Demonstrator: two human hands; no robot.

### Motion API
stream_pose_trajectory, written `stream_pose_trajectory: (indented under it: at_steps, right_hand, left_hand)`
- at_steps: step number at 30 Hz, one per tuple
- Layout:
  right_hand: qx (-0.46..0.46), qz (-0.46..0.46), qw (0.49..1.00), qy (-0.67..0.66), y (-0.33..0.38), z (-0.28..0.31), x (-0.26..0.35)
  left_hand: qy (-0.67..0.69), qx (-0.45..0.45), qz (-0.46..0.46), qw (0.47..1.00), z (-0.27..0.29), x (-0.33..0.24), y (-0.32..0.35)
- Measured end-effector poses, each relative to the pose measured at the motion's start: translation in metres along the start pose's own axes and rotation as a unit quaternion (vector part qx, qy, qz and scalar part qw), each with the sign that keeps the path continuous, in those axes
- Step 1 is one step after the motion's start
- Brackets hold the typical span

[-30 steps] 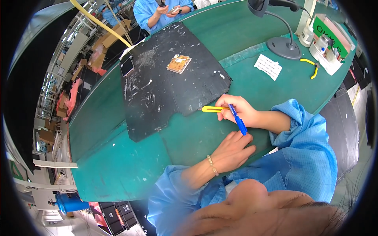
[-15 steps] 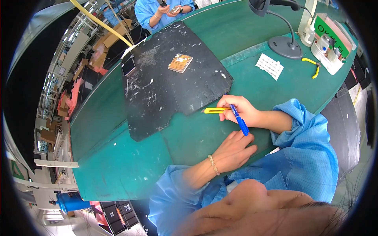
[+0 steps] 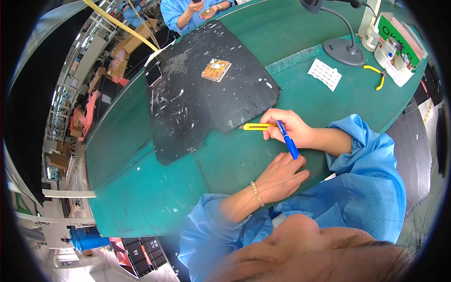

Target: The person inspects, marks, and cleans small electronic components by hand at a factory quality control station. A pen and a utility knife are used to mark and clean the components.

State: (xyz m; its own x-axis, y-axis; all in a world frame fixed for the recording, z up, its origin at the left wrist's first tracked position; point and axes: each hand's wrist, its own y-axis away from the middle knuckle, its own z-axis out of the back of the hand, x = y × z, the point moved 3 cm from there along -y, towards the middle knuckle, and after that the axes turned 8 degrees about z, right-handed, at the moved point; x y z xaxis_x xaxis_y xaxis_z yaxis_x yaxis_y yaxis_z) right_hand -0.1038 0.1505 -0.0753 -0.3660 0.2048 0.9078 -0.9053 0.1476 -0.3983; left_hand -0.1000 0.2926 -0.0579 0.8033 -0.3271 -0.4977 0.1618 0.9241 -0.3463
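My right hand (image 3: 293, 128) is closed around a blue pen (image 3: 290, 144) and a yellow utility knife (image 3: 257, 126). The pen slants down toward me, while the knife points left over the near edge of a black mat (image 3: 188, 110). My left hand (image 3: 280, 181), palm down with its fingers loosely apart, rests on the green table just below the right one. The pen's lower end overlaps the left fingertips; whether they touch I cannot tell. Farther off on the mat lies a flat, square, orange-brown part (image 3: 216, 70) with a pale rim.
A phone-like black device (image 3: 153, 75) lies at the mat's left edge. Toward the back right are a label sheet (image 3: 324, 74), yellow-handled pliers (image 3: 377, 76), a grey stand (image 3: 344, 51) and a white tray (image 3: 396, 70) with bottles. Across the table, a co-worker's hands (image 3: 199, 10) hold small objects.
My hands keep nearly the same pose and hold; the whole view has shifted slightly. Across the table, the co-worker's hands have moved a little apart.
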Motion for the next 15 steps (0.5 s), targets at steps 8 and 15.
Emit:
stream_pose_trajectory:
  at_steps: [8, 15]
  right_hand:
    - [-0.017, 0.037, 0.999, 0.01, -0.0005, -0.0015, -0.0044]
    - [-0.02, 0.054, 0.998, 0.02, 0.0002, -0.0029, -0.0064]
  left_hand:
    - [0.004, 0.003, 0.004, 1.0, 0.0009, 0.0006, 0.0002]
    - [0.012, 0.005, 0.006, 1.0, -0.0006, 0.0014, 0.0016]
